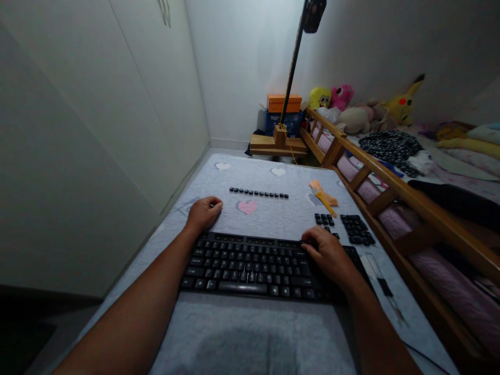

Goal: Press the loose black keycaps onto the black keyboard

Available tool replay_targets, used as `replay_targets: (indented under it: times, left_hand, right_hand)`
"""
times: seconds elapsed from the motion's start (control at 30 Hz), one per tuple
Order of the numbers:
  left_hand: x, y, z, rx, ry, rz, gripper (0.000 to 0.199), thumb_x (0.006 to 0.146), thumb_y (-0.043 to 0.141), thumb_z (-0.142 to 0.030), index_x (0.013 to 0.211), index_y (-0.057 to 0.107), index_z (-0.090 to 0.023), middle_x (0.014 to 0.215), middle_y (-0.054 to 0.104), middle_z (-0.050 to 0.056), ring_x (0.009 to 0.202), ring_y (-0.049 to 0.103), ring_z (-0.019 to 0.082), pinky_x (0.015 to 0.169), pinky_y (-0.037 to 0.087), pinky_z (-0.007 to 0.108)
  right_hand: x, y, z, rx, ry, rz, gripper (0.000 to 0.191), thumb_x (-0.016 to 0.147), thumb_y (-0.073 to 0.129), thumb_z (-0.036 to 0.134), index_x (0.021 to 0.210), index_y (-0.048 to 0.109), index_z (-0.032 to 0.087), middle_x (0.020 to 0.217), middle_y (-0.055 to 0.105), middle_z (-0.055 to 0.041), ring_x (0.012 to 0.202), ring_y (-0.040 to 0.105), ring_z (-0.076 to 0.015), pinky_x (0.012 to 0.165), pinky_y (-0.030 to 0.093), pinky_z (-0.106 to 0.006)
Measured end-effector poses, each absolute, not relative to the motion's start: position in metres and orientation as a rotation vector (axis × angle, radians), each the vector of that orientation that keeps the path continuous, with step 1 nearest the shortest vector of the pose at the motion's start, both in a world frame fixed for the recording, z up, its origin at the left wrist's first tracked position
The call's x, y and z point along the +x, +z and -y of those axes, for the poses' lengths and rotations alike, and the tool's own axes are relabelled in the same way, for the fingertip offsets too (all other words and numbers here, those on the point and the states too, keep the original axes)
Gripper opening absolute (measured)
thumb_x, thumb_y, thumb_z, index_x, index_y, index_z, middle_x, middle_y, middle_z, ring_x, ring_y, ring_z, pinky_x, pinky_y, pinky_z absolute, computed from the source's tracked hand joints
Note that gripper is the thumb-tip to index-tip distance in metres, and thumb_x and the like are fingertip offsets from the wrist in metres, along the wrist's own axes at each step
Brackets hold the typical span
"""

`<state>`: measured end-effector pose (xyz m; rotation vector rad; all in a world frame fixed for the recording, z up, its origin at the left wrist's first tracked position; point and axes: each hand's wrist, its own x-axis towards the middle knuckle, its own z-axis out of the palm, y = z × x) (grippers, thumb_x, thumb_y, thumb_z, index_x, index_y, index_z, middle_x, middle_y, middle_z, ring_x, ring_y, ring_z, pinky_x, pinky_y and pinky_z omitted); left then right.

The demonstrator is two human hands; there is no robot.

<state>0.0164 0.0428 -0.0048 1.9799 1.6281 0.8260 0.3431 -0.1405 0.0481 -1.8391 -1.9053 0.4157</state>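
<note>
A black keyboard (250,265) lies on the light cloth-covered surface between my forearms. Its top row looks bare of keycaps. My left hand (204,213) rests on the cloth just beyond the keyboard's upper left corner, fingers curled with thumb against forefinger; what they hold, if anything, is hidden. My right hand (323,251) is over the keyboard's right side, its fingertips pinched at the right end of the top row, beside a small dark thing I cannot make out. Beyond the keyboard, several loose keycaps (259,193) stand in a straight row.
More keycaps (324,219) sit in a small group at the right, next to a larger block of keycaps (356,229). A yellow-handled brush (325,202) lies on an orange cloth (330,197). A wire keycap puller (385,287) lies near the wooden bed rail (414,212).
</note>
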Motion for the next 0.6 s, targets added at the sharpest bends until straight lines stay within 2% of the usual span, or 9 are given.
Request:
replay_targets:
  times: [0.6]
  left_hand:
    - [0.0173,-0.0028,-0.0419,1.981,0.824,-1.644,0.034,0.075,0.052,-0.044,0.085,0.073,-0.019,0.089,0.074,0.006,0.079,0.065,0.021,0.075,0.046,0.031]
  right_hand:
    - [0.3407,0.0459,0.14,-1.902,0.353,1.963,0.007,0.079,0.056,0.014,0.077,0.058,0.021,0.084,0.059,-0.0036,0.084,0.055,-0.0196,0.079,0.043,-0.033]
